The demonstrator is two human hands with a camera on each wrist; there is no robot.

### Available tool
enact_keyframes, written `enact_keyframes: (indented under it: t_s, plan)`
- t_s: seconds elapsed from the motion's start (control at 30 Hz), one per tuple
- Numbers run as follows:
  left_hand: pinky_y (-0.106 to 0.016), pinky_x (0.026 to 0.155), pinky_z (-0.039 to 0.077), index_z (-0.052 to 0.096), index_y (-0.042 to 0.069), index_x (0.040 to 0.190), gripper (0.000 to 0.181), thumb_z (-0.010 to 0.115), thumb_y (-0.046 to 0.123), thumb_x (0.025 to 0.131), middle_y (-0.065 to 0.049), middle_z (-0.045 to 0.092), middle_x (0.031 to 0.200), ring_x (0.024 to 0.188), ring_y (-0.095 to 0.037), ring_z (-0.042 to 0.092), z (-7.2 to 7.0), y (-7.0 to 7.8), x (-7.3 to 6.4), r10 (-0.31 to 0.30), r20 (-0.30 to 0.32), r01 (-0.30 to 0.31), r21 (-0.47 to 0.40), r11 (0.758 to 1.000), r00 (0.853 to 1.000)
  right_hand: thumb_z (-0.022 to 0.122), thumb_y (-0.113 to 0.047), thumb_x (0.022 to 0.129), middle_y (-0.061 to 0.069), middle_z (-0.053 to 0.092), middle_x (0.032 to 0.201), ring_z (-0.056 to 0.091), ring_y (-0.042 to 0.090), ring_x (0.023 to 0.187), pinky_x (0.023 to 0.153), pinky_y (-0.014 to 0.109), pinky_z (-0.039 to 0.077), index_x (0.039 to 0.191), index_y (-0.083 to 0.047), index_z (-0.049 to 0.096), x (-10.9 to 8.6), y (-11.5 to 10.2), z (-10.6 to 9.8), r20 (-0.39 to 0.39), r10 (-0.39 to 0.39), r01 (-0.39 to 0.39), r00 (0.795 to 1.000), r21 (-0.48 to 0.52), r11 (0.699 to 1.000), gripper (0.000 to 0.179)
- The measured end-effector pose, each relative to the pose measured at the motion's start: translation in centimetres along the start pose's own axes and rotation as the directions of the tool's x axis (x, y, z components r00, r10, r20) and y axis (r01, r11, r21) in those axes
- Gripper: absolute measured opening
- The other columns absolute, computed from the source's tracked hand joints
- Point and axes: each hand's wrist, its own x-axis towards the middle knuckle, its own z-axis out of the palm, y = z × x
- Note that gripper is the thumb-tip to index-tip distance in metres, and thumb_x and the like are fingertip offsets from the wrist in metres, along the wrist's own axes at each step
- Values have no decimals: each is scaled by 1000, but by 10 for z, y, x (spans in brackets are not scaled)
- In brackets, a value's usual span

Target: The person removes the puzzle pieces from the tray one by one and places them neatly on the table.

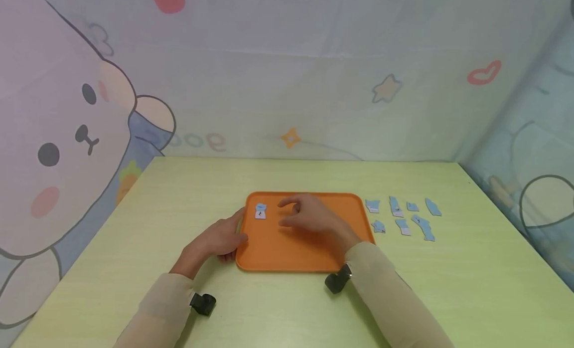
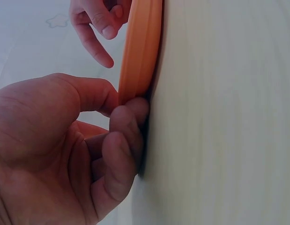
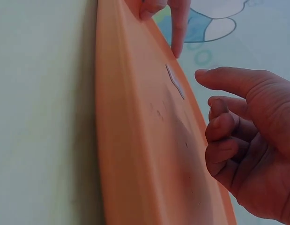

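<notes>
An orange tray [image 1: 287,253] lies on the table. My left hand [image 1: 220,237] is at its left edge; in the left wrist view the thumb and fingers of that hand [image 2: 51,140] pinch the rim. Above the middle of the tray hovers my right hand [image 1: 310,216], thumb and index finger spread apart and holding nothing. In the right wrist view this hand [image 3: 257,126] has its other fingers loosely bent. A small blue and white puzzle piece [image 1: 260,211], perhaps two joined, lies in the tray's upper left, left of my right fingertips.
Several loose blue puzzle pieces lie right of the tray in two rough rows, among them a long one [image 1: 423,228] and a slim one [image 1: 432,207]. The pale yellow-green table [image 1: 179,188] meets a printed cloth backdrop [image 1: 287,79] at the back.
</notes>
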Motion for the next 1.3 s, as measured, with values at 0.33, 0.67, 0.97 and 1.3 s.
enact_keyframes:
  t_s: [0.33, 0.67, 0.97, 1.3]
  plan:
    - [-31, 43, 47, 12, 18, 154, 73, 48, 16, 91, -7, 59, 56, 43, -18, 53, 1, 0, 1, -8, 6, 8, -2, 1000, 1000, 75, -35, 78, 2, 53, 60, 52, 16, 50, 51, 28, 44, 122, -19, 62, 13, 0, 9, 73, 42, -45, 996, 41, 998, 49]
    - [-33, 44, 47, 13, 18, 154, 73, 48, 16, 90, -7, 58, 55, 43, -19, 52, -1, -1, -1, 13, 4, -13, -9, 1000, 1000, 75, -32, 80, 4, 56, 63, 53, 18, 49, 49, 30, 46, 131, -20, 56, 21, -3, 16, 73, 87, -90, 994, 51, 995, 55]
    - [-31, 42, 46, 13, 18, 154, 73, 48, 16, 90, -7, 59, 55, 41, -18, 53, 0, -4, 1, 5, -4, -5, 7, 1000, 1000, 75, -32, 80, 1, 49, 54, 48, 17, 42, 43, 28, 43, 129, -19, 58, 33, -8, 22, 68, 129, -133, 989, 53, 990, 53]
    - [-32, 43, 48, 13, 16, 154, 72, 48, 17, 90, -6, 59, 55, 42, -18, 54, 0, -5, 3, 8, -10, -8, 27, 1000, 1000, 73, -32, 82, -2, 43, 50, 46, 17, 39, 43, 26, 41, 130, -17, 58, 42, -11, 26, 69, 126, -127, 990, 4, 992, 52]
